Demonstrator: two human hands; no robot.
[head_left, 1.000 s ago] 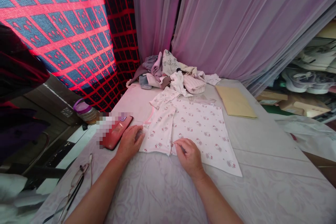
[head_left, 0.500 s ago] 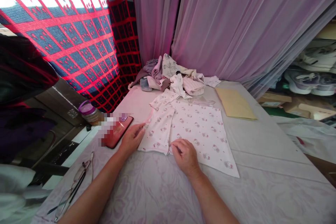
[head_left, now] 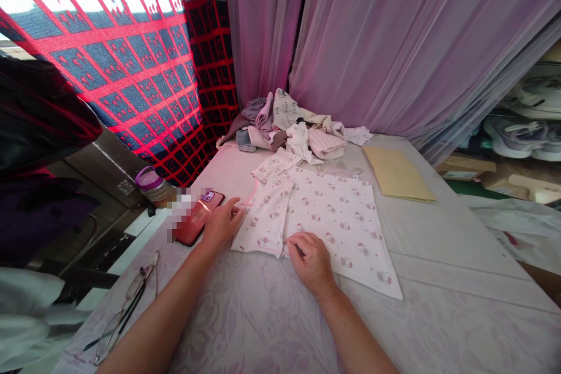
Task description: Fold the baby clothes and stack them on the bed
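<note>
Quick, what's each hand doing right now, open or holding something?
Left hand: open, fingers loosely bent at the shirt's left edge.
Right hand: fingers curled at the shirt's near edge; whether it grips cannot be told.

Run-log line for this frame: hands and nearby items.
left hand: at pink-edged side of white printed garment; right hand: at garment's near edge, grip unclear; beside left hand: red phone; beyond: clothes pile

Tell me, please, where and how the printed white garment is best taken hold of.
The white garment is probably best pinched at its near right corner by the right hand, coming from the right: the cloth lies flat, and this pointed corner is uncovered and clear of the folded-over left part.
</note>
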